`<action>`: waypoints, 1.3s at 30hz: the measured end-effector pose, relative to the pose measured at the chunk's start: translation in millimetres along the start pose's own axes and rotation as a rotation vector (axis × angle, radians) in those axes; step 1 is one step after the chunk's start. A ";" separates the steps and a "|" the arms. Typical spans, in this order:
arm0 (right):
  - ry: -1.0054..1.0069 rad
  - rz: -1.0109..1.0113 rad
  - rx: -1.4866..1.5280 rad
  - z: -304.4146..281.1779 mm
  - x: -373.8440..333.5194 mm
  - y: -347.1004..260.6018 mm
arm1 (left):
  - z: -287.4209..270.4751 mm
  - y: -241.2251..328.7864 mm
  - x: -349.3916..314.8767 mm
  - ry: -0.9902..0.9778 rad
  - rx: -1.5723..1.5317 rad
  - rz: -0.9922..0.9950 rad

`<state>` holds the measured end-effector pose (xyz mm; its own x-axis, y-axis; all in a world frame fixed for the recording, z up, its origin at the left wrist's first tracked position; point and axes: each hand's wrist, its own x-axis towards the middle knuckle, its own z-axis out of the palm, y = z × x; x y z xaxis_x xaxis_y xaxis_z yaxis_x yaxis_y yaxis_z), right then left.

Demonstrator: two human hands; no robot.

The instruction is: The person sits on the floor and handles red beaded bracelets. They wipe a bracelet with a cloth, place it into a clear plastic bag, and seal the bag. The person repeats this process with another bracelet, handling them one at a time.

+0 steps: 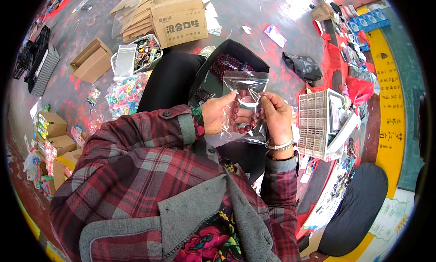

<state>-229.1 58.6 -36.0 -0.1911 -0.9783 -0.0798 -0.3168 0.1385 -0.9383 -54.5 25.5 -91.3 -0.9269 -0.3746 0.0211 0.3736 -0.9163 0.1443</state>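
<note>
Over my lap I hold a clear plastic zip bag point(245, 81) between both hands. A bracelet of dark red round beads point(235, 118) shows through the plastic, its loop hanging low in the bag. My left hand point(216, 113) grips the bag's left edge, thumb pointing to its middle and some fingers behind it. At the right edge, my right hand point(278, 117) pinches the plastic between thumb and fingers. Just beyond the bag, a black open box point(254, 57) rests by my knee, with more dark red beaded strands point(223, 64) inside.
A white basket of small items point(156, 57) and packs of colourful pieces point(126, 94) lie left of my leg. Cardboard boxes point(179, 23) stand beyond. A beige plastic crate point(313, 123) is close to my right hand; a black stool point(356, 209) sits lower right.
</note>
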 end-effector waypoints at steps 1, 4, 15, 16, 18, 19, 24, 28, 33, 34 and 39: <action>-0.012 0.023 0.020 -0.1 -0.4 -0.4 | -3.9 -1.6 0.7 -0.003 0.001 0.003; -0.015 -0.045 -0.081 2.3 2.0 -6.4 | -14.0 -9.3 4.5 0.011 0.022 0.035; -0.240 0.165 0.102 -4.5 7.0 -12.4 | -6.6 -17.7 -4.1 -0.052 -0.042 -0.133; -0.220 0.125 -0.107 -8.1 9.1 -12.2 | -11.8 -22.4 -5.8 -0.021 -0.052 -0.103; -0.261 0.196 0.010 -6.3 8.9 9.6 | -17.9 -20.7 1.4 0.003 -0.042 -0.068; -0.296 0.214 0.009 -4.2 2.0 7.5 | -15.9 -23.5 -5.6 0.068 -0.044 -0.062; -0.291 0.360 0.340 -12.9 3.9 3.4 | -16.4 -14.9 -0.9 0.094 -0.061 -0.034; -0.294 0.356 0.470 -13.7 4.9 18.7 | -23.3 -14.9 0.1 0.134 -0.049 -0.004; -0.302 0.335 0.394 -19.3 -1.9 20.0 | -28.0 -5.1 -0.3 0.127 0.046 0.022; -0.326 0.346 0.337 -20.2 -2.5 24.0 | -28.1 -2.5 -0.6 0.110 0.079 0.019; -0.283 0.405 0.366 -14.8 -9.9 40.1 | -26.1 3.5 -2.6 0.236 0.170 0.064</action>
<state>-253.7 76.1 -67.8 0.0402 -0.8689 -0.4934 0.0789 0.4950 -0.8653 -49.8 19.6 -116.6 -0.8604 -0.4720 -0.1921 0.4018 -0.8603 0.3138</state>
